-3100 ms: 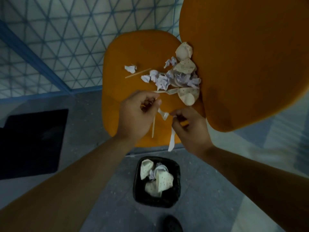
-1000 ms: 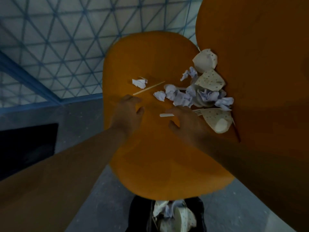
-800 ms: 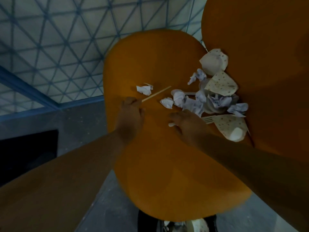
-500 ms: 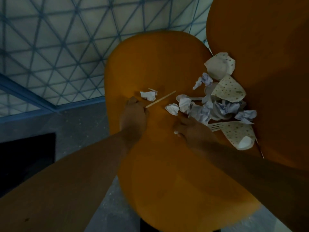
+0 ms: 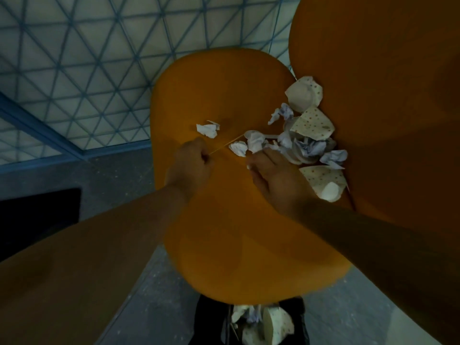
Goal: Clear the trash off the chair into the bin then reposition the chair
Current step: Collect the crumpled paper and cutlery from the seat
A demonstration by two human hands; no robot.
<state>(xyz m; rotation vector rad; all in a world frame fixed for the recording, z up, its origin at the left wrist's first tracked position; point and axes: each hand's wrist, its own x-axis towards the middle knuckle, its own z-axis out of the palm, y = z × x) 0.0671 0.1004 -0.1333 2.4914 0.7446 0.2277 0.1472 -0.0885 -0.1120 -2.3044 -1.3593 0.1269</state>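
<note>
1. pinching a thin stick (image 5: 225, 146) now, the left hand (image 5: 193, 162) has closed on it mid-seat.
2. right hand (image 5: 272, 174) has curled onto a white piece; which, i cannot tell.
3. paper scraps (image 5: 308, 148) crowd the chair (image 5: 224, 78) back; bin (image 5: 211, 319) below its front edge.

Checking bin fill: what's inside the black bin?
The black bin holds dotted paper cups and crumpled paper. The orange chair seat covers its far part.
</note>
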